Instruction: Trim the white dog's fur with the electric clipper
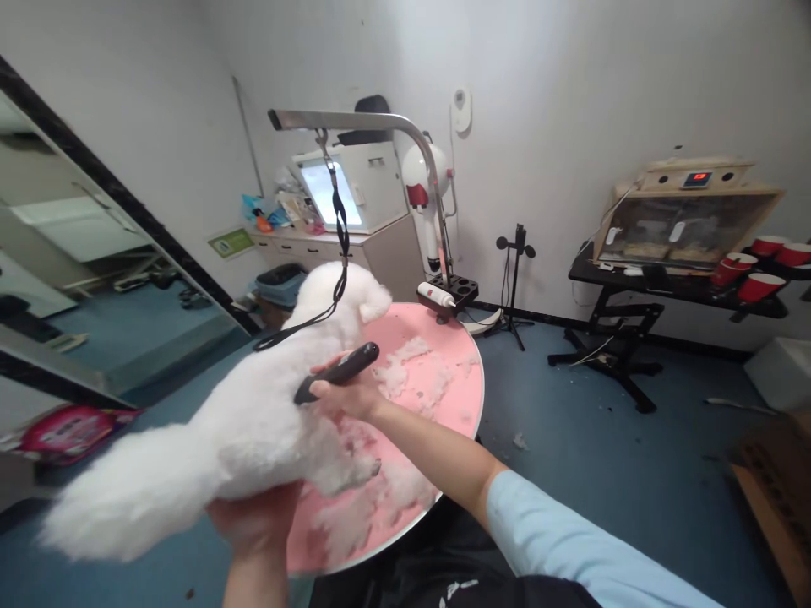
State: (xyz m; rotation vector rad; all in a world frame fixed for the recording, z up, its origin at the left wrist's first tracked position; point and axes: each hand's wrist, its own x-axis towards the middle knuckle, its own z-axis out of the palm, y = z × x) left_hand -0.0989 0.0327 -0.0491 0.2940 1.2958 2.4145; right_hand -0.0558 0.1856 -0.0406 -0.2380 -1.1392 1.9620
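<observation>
A: Black clipper (342, 370)?
B: Clamped in right hand (351, 399), at flank of white dog (253, 418).
A: Left hand (257, 517)?
B: Under dog's rear; finger closure cannot be told.
A: Worktop (465, 359)?
B: Pink, beneath dog.

The round pink table (447, 329) has a pale rim. Clumps of white fur (342, 528) lie scattered across it, beside a white dog (259, 422).
</observation>
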